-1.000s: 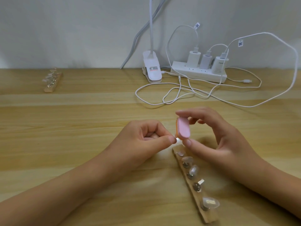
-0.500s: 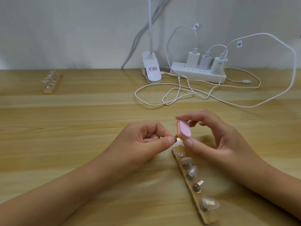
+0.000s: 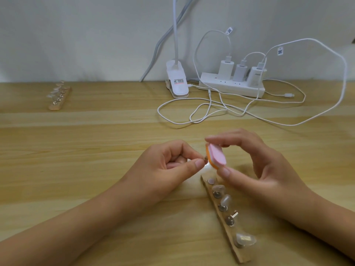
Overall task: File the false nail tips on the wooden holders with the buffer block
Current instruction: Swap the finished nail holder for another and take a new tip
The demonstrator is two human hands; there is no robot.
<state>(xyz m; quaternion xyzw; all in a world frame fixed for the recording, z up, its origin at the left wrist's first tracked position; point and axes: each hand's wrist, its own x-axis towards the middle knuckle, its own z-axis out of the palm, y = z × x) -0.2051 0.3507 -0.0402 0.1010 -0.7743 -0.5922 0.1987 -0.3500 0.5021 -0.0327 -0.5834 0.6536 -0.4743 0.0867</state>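
Observation:
My right hand [image 3: 257,166] grips a pink and orange buffer block [image 3: 273,157] between thumb and forefinger above the table. My left hand [image 3: 169,167] pinches a small clear nail tip [image 3: 266,167] with its metal stem, and the tip touches the block's lower edge. Just below lies a wooden holder [image 3: 223,223] with several clear nail tips on metal pins, running from my hands toward the lower right. A second wooden holder [image 3: 58,96] with nail tips sits at the far left of the table.
At the back stand a white clip lamp [image 3: 177,83] and a white power strip [image 3: 231,85] with three chargers. Loose white cables [image 3: 207,112] loop over the table behind my hands. A wall closes off the far edge.
The buffer block has tilted and slid slightly down and right against the pinched nail tip. My left hand has stayed almost still.

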